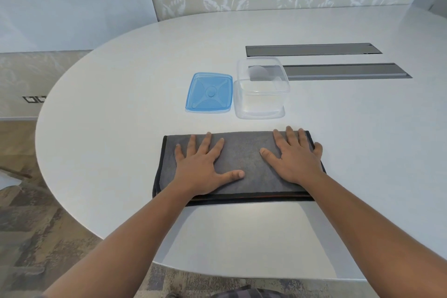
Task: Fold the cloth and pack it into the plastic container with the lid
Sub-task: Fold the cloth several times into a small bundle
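Head view: I am pressing my left hand (202, 164) and right hand (294, 156), both spread flat, on the cloth (246, 152) on the bench (121, 104), smoothing a fold. It is lying long axis left to right. Next, I judge, another fold across for the container (262, 94); lid (209, 92) just beside.
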The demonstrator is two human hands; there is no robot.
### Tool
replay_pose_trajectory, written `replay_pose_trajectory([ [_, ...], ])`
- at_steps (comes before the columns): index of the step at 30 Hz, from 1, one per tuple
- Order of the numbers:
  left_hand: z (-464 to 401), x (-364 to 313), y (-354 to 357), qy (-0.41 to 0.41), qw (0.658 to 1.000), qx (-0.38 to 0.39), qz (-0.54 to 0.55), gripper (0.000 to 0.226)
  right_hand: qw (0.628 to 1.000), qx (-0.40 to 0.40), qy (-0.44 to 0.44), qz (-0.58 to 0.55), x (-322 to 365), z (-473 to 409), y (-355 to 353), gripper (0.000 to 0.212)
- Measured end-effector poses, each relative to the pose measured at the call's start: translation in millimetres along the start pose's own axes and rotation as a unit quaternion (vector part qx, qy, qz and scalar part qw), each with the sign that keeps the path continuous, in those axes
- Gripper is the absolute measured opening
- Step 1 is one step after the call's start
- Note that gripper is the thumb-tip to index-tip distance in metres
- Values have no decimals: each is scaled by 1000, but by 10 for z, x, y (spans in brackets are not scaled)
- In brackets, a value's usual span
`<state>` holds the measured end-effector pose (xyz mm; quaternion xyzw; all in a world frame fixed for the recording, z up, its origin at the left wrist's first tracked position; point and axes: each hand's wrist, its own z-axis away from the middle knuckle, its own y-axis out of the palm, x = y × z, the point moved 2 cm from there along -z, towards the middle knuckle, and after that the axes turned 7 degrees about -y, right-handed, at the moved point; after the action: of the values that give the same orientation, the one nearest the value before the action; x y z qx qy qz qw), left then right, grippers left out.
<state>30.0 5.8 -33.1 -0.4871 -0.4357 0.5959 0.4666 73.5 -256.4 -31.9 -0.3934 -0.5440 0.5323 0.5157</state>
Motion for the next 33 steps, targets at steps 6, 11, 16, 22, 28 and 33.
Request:
replay_pose_trajectory([
  [6,-61,88,11,-43,999,-14,-10,125,1000,-17,23,5,-22,-7,2,106],
  [11,-52,192,-6,-65,998,-9,-6,124,999,-17,32,18,-6,40,-14,108],
  [16,-30,301,-20,-2,999,20,-30,117,998,-37,-7,43,69,119,2,94],
  [22,-24,312,18,2,1000,-6,-27,113,999,5,-52,9,239,187,90,102],
  [28,-113,335,17,9,1000,-20,-9,110,999,4,-42,15,153,129,75,103],
  [33,-181,330,-98,14,997,-64,35,99,999,1,-43,10,122,23,35,102],
])
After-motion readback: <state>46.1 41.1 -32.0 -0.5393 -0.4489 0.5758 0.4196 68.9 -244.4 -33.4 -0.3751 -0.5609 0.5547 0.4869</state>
